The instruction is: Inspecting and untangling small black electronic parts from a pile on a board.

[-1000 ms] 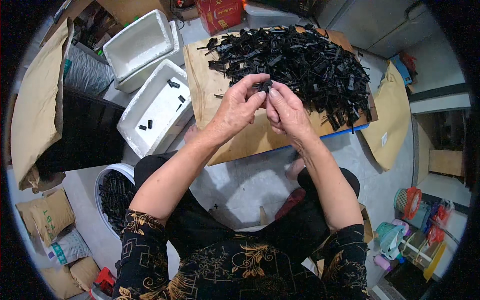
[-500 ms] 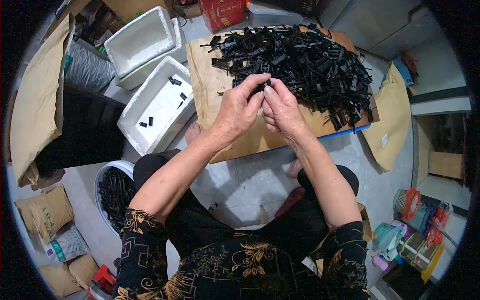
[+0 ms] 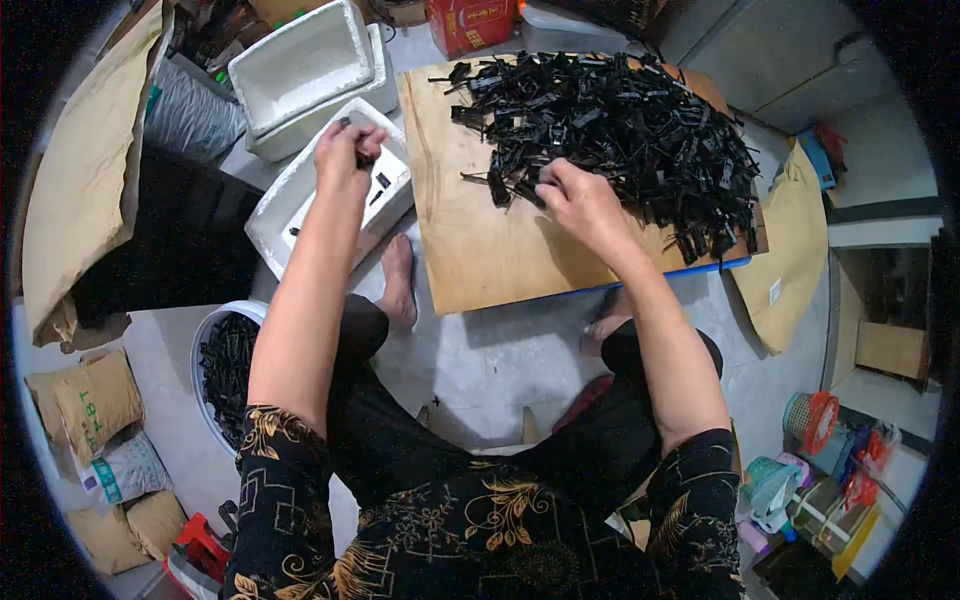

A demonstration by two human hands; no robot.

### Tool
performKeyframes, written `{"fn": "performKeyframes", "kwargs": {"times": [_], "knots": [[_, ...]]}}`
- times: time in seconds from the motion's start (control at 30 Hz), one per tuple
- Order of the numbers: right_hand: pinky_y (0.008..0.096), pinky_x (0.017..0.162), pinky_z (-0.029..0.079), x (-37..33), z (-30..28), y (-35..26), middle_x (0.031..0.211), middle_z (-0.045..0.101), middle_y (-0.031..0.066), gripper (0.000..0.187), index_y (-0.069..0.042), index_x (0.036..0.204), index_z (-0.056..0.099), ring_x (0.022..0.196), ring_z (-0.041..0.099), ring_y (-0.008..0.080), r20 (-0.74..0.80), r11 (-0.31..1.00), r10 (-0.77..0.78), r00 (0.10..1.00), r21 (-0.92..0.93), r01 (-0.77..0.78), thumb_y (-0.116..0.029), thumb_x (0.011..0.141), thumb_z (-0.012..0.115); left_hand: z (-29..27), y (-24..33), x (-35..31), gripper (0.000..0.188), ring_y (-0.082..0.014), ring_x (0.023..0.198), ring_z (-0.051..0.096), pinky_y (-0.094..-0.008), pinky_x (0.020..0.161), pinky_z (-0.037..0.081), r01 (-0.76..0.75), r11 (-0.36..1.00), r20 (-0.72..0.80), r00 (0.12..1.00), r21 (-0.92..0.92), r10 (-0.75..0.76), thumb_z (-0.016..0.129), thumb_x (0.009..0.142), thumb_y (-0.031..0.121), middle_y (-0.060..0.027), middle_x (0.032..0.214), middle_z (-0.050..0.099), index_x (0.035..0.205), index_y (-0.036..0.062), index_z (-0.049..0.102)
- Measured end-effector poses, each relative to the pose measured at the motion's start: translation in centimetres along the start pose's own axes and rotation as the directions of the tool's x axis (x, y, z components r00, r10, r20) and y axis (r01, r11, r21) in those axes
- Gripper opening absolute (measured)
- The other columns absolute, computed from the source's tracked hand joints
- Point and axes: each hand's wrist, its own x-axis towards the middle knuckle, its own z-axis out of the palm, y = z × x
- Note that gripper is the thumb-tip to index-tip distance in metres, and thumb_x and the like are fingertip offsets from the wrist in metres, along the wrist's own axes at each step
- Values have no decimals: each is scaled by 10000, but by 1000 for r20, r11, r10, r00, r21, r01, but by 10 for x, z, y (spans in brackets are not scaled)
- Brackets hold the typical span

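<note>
1. The wooden bench [image 3: 480,270] is the largest thing close by; it lies slightly further right in the view than half a second ago, as the whole scene has shifted with the head.
2. The pile of black plastic parts [image 3: 620,130] covers the bench's far and right portions, leaving bare wood at the near left. Its overall shape looks the same as before.
3. The white foam box [image 3: 268,228] stands just left of the bench. Earlier its inside was in plain sight; now the left arm and hand hide part of it.
4. The round white bucket [image 3: 198,370], further toward the person at the left, contains many more black pieces, as before.
5. The left hand [image 3: 345,158] is now over the foam box, having parted from the other hand. Its fingers are bent and blurred; a dark bit shows by the fingertips, but I cannot tell whether it is gripped or released.
6. The right hand [image 3: 583,205] has come to the near edge of the pile, its fingers curled inward. Whether they close on a part is hidden.
7. The small black pieces [image 3: 384,181] lie apart on the box floor. The dark part that both hands were fingering above the bench is gone from that spot.
</note>
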Motion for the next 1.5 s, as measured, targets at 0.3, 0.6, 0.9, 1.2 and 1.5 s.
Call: {"fn": "performKeyframes", "kwargs": {"times": [0.3,0.6,0.9,1.2,1.5], "knots": [[426,563,474,-9,31,1,661,602,132,212,-49,800,473,658,609,318,4,889,-186,983,-426,170,-209,772,609,-26,3,29,329,-377,998,507,-657,911,266,255,942,-370,915,216,-163,554,810,185,-109,1082,511,1103,68,461],[427,536,444,-21,1,-14,661,580,155,109,-45,860,521,621,579,350,-179,974,-126,976,-208,87,-131,814,569,72,0,-108,423,-111,646,568,-212,513,388,-210,789,569,796,578,-205,549,874,369,-57,938,589,1144,50,485],[354,512,457,-35,-25,-11,731,560,104,233,-56,938,552,604,577,285,-300,890,-453,839,-203,408,39,728,588,82,-36,-120,351,-107,538,544,-166,419,395,505,746,754,250,433,-607,508,902,367,-129,807,612,989,31,564],[329,490,458,-44,-44,2,699,545,92,252,-46,960,548,579,577,244,-305,801,-596,742,-296,521,49,729,582,95,-41,-144,306,-152,649,612,-172,530,520,748,603,777,195,277,-599,536,888,143,-150,904,610,1166,25,492],[190,459,309,-48,-42,-1,613,426,-23,203,-37,1005,506,524,380,42,-209,870,24,978,486,82,-206,955,406,108,-37,-154,363,-149,677,633,-215,565,520,137,904,746,522,405,-413,568,844,42,-110,828,611,1161,46,391]]}}
